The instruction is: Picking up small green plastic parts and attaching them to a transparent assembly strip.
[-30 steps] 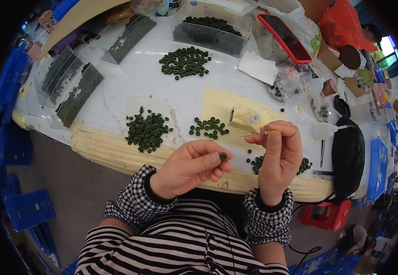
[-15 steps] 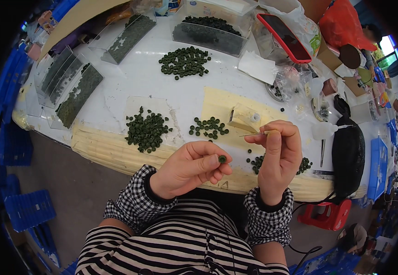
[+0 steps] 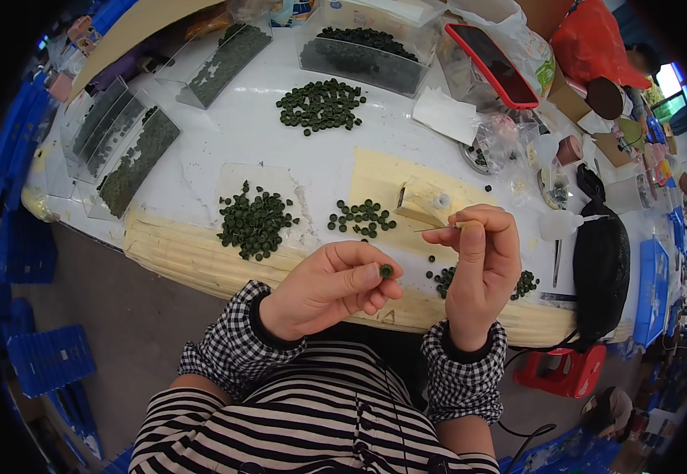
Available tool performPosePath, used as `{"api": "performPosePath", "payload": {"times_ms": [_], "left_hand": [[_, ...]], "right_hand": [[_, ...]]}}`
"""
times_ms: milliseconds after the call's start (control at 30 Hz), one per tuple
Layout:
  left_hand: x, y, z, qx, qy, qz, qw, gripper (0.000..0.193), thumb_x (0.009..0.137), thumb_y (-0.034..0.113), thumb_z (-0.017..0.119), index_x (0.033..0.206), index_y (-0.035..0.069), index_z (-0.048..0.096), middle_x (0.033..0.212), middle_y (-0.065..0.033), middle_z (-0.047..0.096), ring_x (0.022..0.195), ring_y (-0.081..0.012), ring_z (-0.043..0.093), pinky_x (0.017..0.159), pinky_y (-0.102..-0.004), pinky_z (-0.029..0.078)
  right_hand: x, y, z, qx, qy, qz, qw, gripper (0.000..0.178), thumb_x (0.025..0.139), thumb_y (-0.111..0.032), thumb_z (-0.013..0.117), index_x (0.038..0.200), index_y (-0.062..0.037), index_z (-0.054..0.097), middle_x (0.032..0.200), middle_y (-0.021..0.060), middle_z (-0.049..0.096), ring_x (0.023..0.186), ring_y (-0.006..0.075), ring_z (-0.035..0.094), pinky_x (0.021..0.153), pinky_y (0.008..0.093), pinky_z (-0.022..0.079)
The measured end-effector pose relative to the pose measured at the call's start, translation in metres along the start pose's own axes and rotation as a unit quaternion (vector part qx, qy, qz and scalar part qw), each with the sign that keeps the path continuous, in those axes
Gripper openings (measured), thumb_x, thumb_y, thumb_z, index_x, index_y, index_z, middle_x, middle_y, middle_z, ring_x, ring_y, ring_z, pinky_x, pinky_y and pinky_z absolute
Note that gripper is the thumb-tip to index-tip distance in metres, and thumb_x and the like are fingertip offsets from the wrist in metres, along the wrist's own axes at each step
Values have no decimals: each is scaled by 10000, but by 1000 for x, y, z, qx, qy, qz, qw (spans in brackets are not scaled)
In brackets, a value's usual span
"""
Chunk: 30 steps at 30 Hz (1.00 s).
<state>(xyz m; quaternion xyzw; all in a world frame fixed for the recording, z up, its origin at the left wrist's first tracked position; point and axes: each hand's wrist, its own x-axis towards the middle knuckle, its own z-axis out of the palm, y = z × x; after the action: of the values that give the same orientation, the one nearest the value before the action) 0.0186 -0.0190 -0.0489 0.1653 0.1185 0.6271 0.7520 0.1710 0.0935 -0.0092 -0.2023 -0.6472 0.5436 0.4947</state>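
Observation:
Between the thumb and forefinger of my left hand (image 3: 334, 284) is a small dark green round piece (image 3: 386, 271), its hollow face turned up. My right hand (image 3: 482, 265) pinches a thin needle-like tool (image 3: 430, 230), whose tip points left, above and to the right of the piece. The two hands are apart. Beyond them lies a small group of green round pieces (image 3: 362, 215), with a larger heap (image 3: 255, 221) to its left. More pieces (image 3: 527, 284) lie partly hidden behind my right hand.
A cream block with a white nozzle-like top (image 3: 425, 201) stands on a yellow sheet (image 3: 369, 170). Farther back are another pile (image 3: 320, 107), clear bins (image 3: 363, 67) of green pieces and a red-cased phone (image 3: 492, 65). A white squeeze bottle (image 3: 558, 224) and tweezers (image 3: 557, 263) lie at right.
Hardly anything differs. Both hands keep their grips, and the whole view has shifted by a few pixels.

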Motion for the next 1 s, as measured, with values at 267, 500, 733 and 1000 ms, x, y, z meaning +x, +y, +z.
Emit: {"api": "performPosePath", "payload": {"times_ms": [267, 500, 733, 1000], "left_hand": [[0, 1, 5, 53, 40, 43, 997, 225, 983, 110, 550, 1162, -7, 619, 1012, -122, 691, 835, -122, 652, 766, -237, 550], [2, -1, 12, 294, 144, 201, 923, 188, 920, 1, 614, 1100, -32, 653, 1010, -128, 694, 874, -134, 656, 758, -247, 544], [3, -9, 15, 452, 184, 300, 820, 218, 849, -94, 656, 1063, -53, 671, 957, -127, 688, 861, -139, 651, 749, -234, 515], [4, -10, 14, 500, 192, 315, 783, 206, 811, -108, 682, 1012, -62, 687, 919, -140, 684, 805, -147, 642, 716, -239, 506]], "right_hand": [[6, -3, -6, -32, 23, -16, 999, 110, 983, -43, 500, 1022, 49, 547, 999, 95, 546, 811, 137, 623, 750, 267, 550], [19, 3, -17, -281, 82, -126, 948, 39, 893, -1, 622, 920, 25, 614, 886, 97, 611, 795, 176, 592, 716, 264, 485], [22, 4, -15, -392, 48, -175, 902, 84, 836, 15, 665, 913, 7, 633, 878, 110, 614, 811, 249, 587, 720, 322, 471], [19, 8, -17, -434, 1, -147, 889, 112, 860, 11, 638, 966, -4, 671, 924, 116, 632, 871, 232, 602, 771, 308, 464]]}}
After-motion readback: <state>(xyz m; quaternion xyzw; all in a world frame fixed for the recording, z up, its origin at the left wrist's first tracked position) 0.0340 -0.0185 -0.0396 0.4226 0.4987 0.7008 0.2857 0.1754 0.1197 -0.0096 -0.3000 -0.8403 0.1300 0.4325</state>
